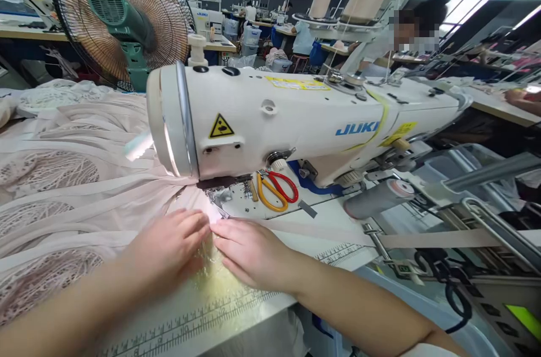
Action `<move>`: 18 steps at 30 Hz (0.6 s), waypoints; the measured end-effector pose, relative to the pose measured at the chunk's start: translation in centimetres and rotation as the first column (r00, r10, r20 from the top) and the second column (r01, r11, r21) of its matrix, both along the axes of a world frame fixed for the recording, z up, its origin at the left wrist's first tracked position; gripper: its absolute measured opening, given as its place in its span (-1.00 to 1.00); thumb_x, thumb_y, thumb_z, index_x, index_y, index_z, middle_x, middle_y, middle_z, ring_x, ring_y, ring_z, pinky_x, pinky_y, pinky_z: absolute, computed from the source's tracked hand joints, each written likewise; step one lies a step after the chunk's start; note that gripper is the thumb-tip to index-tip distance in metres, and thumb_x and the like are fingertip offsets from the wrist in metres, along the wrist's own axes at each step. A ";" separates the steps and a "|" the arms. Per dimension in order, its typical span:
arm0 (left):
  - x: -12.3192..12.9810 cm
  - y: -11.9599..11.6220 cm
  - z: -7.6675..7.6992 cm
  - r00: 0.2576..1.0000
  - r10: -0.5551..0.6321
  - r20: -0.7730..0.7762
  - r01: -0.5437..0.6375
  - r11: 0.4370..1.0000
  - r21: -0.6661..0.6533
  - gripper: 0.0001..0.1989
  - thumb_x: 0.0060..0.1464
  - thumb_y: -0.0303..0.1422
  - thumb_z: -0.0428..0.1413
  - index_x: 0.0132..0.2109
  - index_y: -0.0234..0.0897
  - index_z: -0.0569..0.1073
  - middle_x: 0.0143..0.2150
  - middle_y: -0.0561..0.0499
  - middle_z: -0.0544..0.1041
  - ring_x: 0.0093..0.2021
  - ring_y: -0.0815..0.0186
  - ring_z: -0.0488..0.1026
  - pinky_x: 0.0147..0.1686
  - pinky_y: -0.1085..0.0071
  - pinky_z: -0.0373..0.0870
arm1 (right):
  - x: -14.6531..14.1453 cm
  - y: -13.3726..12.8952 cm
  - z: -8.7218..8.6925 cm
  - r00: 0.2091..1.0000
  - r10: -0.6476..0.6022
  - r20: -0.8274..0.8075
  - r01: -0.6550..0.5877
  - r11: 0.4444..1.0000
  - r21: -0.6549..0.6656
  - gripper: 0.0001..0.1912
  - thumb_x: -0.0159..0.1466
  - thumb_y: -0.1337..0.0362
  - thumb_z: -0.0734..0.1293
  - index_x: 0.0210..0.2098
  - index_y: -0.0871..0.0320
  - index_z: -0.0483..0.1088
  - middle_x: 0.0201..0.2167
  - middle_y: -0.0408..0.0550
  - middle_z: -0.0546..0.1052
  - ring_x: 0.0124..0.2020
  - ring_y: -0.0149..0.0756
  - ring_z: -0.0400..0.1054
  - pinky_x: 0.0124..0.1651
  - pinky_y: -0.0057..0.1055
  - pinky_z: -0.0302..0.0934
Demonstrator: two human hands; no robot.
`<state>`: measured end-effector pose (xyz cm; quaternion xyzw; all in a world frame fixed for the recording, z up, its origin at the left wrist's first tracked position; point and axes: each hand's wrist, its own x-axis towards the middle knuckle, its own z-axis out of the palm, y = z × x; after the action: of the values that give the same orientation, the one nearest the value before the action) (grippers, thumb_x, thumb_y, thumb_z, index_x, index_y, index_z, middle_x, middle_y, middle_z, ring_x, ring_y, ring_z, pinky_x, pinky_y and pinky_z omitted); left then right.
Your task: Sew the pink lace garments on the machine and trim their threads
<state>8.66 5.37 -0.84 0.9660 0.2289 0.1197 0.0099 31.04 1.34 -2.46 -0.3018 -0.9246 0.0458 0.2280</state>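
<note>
A white sewing machine stands across the table. In front of its presser foot, pale pink lace-trimmed fabric runs in from the left. My left hand, slightly blurred, is closed with its fingertips at the fabric edge beside the foot. My right hand meets it there, thumb and fingers pressed together on the same edge. A pale band comes from the right and passes behind my right hand toward the foot. The fingertips hide the exact grip.
Orange-and-red-handled snips lie on the machine bed. A ruler strip runs along the table front. A large fan stands behind left. At right are a grey thread spool and a metal band guide. Other people sit farther back.
</note>
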 end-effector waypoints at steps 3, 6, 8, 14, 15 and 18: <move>-0.4 -1.0 -0.5 0.994 -0.036 -0.100 0.052 0.986 0.156 -0.66 0.22 -0.46 -0.09 0.08 -0.41 0.39 0.08 -0.24 0.48 0.04 0.05 0.43 0.01 0.08 0.37 | 0.0 0.0 -0.2 1.000 -0.010 -0.013 0.010 1.000 0.013 -0.71 0.32 0.32 0.17 -0.07 0.34 0.40 0.03 0.15 0.47 0.10 -0.19 0.30 0.20 -0.28 0.21; -1.2 -0.2 -1.0 0.990 -0.045 -0.133 0.077 0.967 0.243 -0.63 0.27 -0.51 -0.19 0.13 -0.38 0.35 0.13 -0.22 0.46 0.09 0.07 0.41 0.04 0.07 0.32 | -0.1 -0.1 -0.5 1.000 -0.025 -0.008 0.025 0.999 0.030 -0.70 0.32 0.30 0.17 -0.06 0.34 0.40 0.06 0.14 0.46 0.10 -0.16 0.30 0.20 -0.27 0.21; -1.6 0.7 -1.2 0.989 -0.048 -0.141 0.084 0.963 0.257 -0.62 0.27 -0.51 -0.20 0.13 -0.34 0.36 0.14 -0.18 0.45 0.10 0.08 0.41 0.07 0.07 0.28 | -0.1 -0.1 -0.6 1.000 -0.029 -0.005 0.029 0.999 0.035 -0.69 0.32 0.29 0.18 -0.06 0.33 0.40 0.06 0.12 0.46 0.09 -0.15 0.30 0.19 -0.26 0.22; -1.9 2.7 -0.9 0.986 -0.005 -0.168 0.057 0.952 0.302 -0.59 0.27 -0.52 -0.22 0.10 -0.27 0.42 0.14 -0.06 0.46 0.15 0.15 0.37 0.14 0.12 0.24 | 0.0 -0.1 -0.5 1.000 -0.018 0.007 0.018 1.000 -0.002 -0.71 0.32 0.29 0.19 -0.06 0.32 0.40 0.07 0.14 0.44 0.12 -0.15 0.28 0.17 -0.25 0.21; -1.9 3.0 -0.9 0.986 -0.001 -0.167 0.053 0.949 0.311 -0.59 0.28 -0.52 -0.22 0.10 -0.28 0.42 0.14 -0.05 0.47 0.14 0.16 0.38 0.13 0.13 0.25 | 0.0 -0.1 -0.5 1.000 -0.018 0.009 0.018 1.000 -0.007 -0.71 0.32 0.29 0.18 -0.07 0.32 0.40 0.07 0.14 0.44 0.12 -0.16 0.27 0.17 -0.25 0.20; -1.7 3.8 -0.8 0.986 0.015 -0.169 0.041 0.946 0.322 -0.60 0.29 -0.49 -0.22 0.07 -0.29 0.45 0.12 -0.07 0.48 0.11 0.17 0.40 0.11 0.16 0.28 | 0.1 0.0 -0.5 1.000 -0.021 0.012 0.021 1.000 -0.001 -0.69 0.33 0.28 0.16 -0.07 0.32 0.41 0.08 0.13 0.44 0.12 -0.15 0.27 0.16 -0.26 0.20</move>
<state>6.96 9.17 -1.65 0.9626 0.1998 0.0734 -0.1676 31.10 1.35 -2.98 -0.3120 -0.9226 0.0423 0.2228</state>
